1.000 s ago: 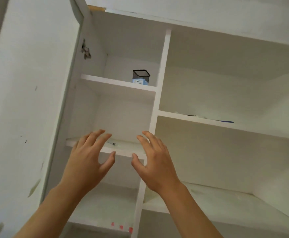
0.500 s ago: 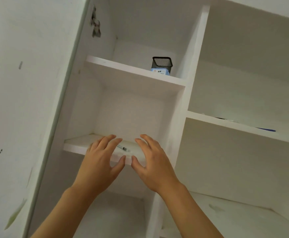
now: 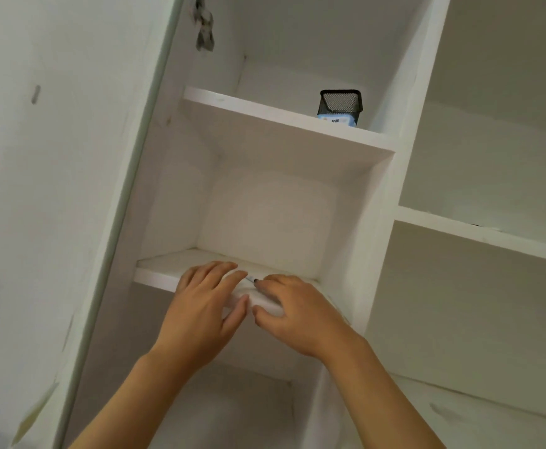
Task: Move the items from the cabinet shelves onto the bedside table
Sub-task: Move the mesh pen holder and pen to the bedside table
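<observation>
A thin white pen with a dark tip [image 3: 251, 279] lies on the middle shelf [image 3: 158, 270] of the cabinet's left column. My left hand [image 3: 200, 306] rests on that shelf's front edge, fingers laid flat on top and thumb under the lip, just left of the pen. My right hand [image 3: 297, 312] sits beside it, its fingertips touching the pen's dark tip and its thumb below the edge. Neither hand holds anything. On the shelf above stands a black mesh pen holder [image 3: 341, 102] with a small blue-and-white packet [image 3: 336, 119] in front of it.
The white cabinet door [image 3: 54, 189] stands open on the left, a metal hinge [image 3: 204, 30] near its top. A vertical divider [image 3: 391, 189] separates the wider right column, whose shelf [image 3: 479, 231] carries flat items seen only edge-on.
Both hands have moved up and forward from in front of the shelf onto its front edge, closing in on the pen. The view has shifted closer and to the right.
</observation>
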`<state>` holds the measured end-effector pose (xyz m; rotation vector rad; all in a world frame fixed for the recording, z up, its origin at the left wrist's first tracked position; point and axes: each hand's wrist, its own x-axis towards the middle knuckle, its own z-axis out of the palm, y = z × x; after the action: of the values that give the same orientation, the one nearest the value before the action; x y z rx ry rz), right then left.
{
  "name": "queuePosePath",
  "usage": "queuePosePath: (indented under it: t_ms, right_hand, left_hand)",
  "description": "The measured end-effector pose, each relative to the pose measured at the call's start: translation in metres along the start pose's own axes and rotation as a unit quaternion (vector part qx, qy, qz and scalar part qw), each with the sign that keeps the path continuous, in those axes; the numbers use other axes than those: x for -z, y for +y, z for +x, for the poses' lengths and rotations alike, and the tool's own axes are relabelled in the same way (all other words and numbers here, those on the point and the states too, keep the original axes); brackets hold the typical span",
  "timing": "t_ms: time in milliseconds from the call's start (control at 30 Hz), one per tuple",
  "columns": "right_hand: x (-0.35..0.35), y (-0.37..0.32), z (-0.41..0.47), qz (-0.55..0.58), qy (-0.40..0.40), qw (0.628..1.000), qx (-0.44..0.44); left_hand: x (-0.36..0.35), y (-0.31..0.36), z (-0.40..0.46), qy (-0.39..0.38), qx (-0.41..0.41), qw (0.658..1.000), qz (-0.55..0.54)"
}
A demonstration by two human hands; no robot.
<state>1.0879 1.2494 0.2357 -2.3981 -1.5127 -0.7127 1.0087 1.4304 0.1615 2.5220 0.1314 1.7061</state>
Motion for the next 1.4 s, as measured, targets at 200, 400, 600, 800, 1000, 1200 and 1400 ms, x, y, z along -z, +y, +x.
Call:
queuePosePath:
  t_ms: [200,400,600,800,1000,1200,1400]
  right_hand:
    - [-0.003,0.004,-0.002,0.047,0.024,0.999,-0.015]
    - [-0.006,0.007,-0.005,0.105,0.089,0.990,-0.002]
    - [-0.013,0.013,-0.008,0.146,0.203,0.966,0.061]
    - [-0.018,0.016,-0.008,0.180,0.286,0.937,0.086]
    - [-0.020,0.020,-0.008,0.181,0.338,0.918,0.096]
    - [-0.018,0.022,-0.011,0.190,0.384,0.897,0.110]
    - [-0.003,0.020,-0.018,0.190,0.391,0.891,0.132]
  left_hand:
    - [-0.002,0.002,-0.007,0.007,0.001,1.000,-0.002]
    - [-0.001,0.000,-0.016,0.018,-0.006,1.000,-0.014]
    - [0.004,-0.004,-0.014,0.022,-0.015,0.999,-0.047]
    - [0.008,-0.001,-0.006,0.029,-0.019,0.999,-0.030]
    - [0.002,0.012,0.013,0.044,-0.041,0.998,-0.034]
    - [0.000,0.020,0.023,0.068,-0.064,0.996,-0.015]
    - [0.011,0.029,0.038,0.103,-0.101,0.989,-0.037]
